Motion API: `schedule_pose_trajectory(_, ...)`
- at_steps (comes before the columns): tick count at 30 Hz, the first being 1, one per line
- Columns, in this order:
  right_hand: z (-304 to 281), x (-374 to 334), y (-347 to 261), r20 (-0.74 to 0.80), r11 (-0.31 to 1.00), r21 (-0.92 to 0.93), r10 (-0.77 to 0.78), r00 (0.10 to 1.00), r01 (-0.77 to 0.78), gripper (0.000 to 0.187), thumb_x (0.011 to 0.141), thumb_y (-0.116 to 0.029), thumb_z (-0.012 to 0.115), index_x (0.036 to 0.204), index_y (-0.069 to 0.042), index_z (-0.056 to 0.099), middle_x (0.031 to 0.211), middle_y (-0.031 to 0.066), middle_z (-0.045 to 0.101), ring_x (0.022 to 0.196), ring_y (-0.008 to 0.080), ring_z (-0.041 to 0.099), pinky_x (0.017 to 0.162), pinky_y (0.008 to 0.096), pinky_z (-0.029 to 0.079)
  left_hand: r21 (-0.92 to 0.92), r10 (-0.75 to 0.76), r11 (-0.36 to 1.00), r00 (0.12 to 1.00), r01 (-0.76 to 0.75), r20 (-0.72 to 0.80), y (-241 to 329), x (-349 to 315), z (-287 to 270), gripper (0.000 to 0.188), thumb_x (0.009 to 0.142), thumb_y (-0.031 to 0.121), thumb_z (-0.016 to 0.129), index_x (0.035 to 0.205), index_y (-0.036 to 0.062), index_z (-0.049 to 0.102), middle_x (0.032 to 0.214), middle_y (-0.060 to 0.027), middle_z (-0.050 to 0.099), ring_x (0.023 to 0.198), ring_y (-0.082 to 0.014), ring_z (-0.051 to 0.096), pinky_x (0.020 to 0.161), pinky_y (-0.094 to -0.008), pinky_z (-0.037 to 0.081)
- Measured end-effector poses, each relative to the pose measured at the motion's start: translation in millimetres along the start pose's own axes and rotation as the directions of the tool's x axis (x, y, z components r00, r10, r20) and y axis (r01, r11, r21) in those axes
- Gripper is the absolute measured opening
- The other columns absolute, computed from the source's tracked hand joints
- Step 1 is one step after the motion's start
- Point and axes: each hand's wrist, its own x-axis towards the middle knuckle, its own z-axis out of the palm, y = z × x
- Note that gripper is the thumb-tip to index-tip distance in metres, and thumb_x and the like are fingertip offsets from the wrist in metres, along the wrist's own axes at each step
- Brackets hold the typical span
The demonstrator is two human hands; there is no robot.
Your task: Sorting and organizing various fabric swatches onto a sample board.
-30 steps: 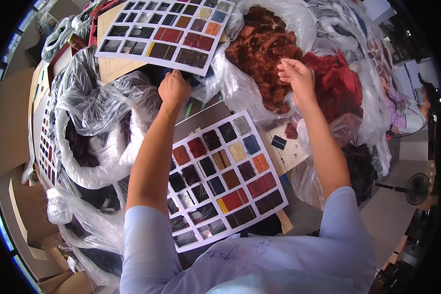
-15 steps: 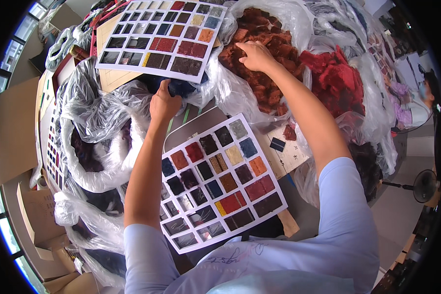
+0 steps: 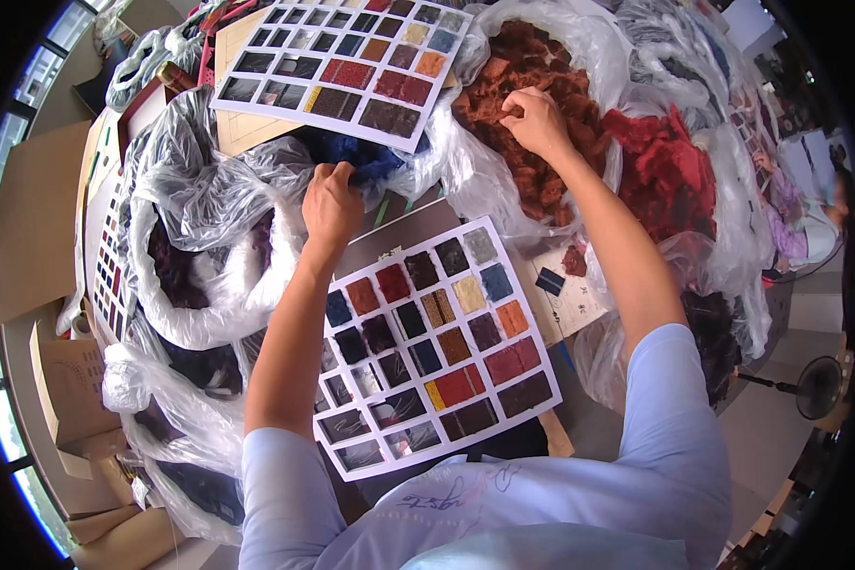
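My right hand [image 3: 539, 122] is over an open clear plastic bag of rust-brown fluffy fibre [image 3: 513, 81]. Its fingers are drawn together at the clumps; whatever is between them is too small to make out. My left hand [image 3: 332, 204] is closed, fingers curled, just below a tuft of dark blue fibre [image 3: 356, 157]; its fingertips are partly hidden. A white sample card [image 3: 502, 432] with rows of coloured swatches lies tilted before me, beneath my forearms. Above the blue fibre rests a second swatch card [image 3: 347, 123], overlapping a beige board.
Bright red fibre [image 3: 665, 166] fills a bag at right. Bags of dark fibre [image 3: 185, 271] stand at left near cardboard boxes [image 3: 71, 380]. A small dark swatch [image 3: 549, 281] lies on a written sheet. A fan [image 3: 819, 388] and another person's arm [image 3: 774, 171] are at far right.
My right hand's extended index finger has drawn in to the others. My left index finger has curled back, and that hand sits slightly lower. The view has shifted a little.
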Motion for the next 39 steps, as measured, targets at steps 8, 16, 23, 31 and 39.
schedule_pose_trajectory(8, -57.2, -76.4, -93.9, -0.174, 0.805, -0.169, -0.593, 0.786, 0.569, 0.01, 0.075, -0.004, 0.069, 0.084, -0.008, 0.066, 0.103, 0.0106, 0.06, 0.098, 0.0303, 0.057, 0.086, 0.0409, 0.044, -0.18, -0.101, 0.982, 0.969, 0.06, -0.225, -8.3, -45.4, -71.6, 0.021, 0.078, 0.008, 0.068, 0.098, 0.0041, 0.068, 0.1, -0.0203, 0.064, 0.096, -0.0383, 0.063, 0.083, -0.0437, 0.05)
schedule_pose_trajectory(16, -3.4, -177.5, -273.6, -0.073, 0.408, 0.249, -0.897, 0.437, 0.879, 0.007, 0.074, -0.004, 0.064, 0.074, -0.007, 0.057, 0.096, 0.0091, 0.058, 0.094, 0.0287, 0.057, 0.088, 0.0409, 0.043, -0.65, -0.626, 0.49, 0.753, 0.581, 0.201, -43.4, -242.8, -175.8, 0.026, 0.087, 0.024, 0.074, 0.096, -0.0009, 0.07, 0.073, -0.0024, 0.063, 0.067, -0.0091, 0.055, 0.06, -0.027, 0.041)
schedule_pose_trajectory(23, 88.7, -333.0, -423.1, -0.131, -0.075, 0.639, -0.991, 0.013, 0.766, 0.008, 0.072, -0.008, 0.065, 0.073, -0.01, 0.058, 0.09, 0.005, 0.055, 0.091, 0.0244, 0.055, 0.087, 0.0375, 0.043, -0.689, -0.731, -0.011, 0.464, 0.724, 0.5, -37.0, -472.8, -247.9, 0.012, 0.091, 0.017, 0.07, 0.084, 0.0077, 0.065, 0.068, 0.0036, 0.056, 0.059, -0.0071, 0.051, 0.055, -0.0227, 0.04)
schedule_pose_trajectory(31, 134.5, -444.3, -492.7, -0.106, -0.26, 0.684, -0.96, -0.26, 0.681, 0.006, 0.071, -0.014, 0.068, 0.072, -0.013, 0.062, 0.086, 0.0039, 0.054, 0.091, 0.0225, 0.055, 0.087, 0.0353, 0.042, 0.09, -0.901, 0.359, 0.319, 0.929, 0.294, -50.5, -631.8, -239.5, 0.015, 0.079, 0.012, 0.071, 0.09, 0.0017, 0.072, 0.08, -0.0106, 0.068, 0.075, -0.0313, 0.066, 0.074, -0.037, 0.052)
schedule_pose_trajectory(39, 124.9, -438.0, -457.0, 0.026, -0.124, 0.672, -0.981, -0.19, 0.73, 0.01, 0.07, -0.008, 0.066, 0.074, -0.011, 0.057, 0.089, 0.0056, 0.055, 0.09, 0.0244, 0.055, 0.087, 0.0374, 0.043, 0.206, -0.48, 0.776, 0.771, 0.596, -0.418, -25.4, -675.4, -204.7, 0.025, 0.076, 0.001, 0.067, 0.1, 0.0079, 0.07, 0.122, -0.0147, 0.059, 0.109, -0.035, 0.057, 0.093, -0.0434, 0.047)
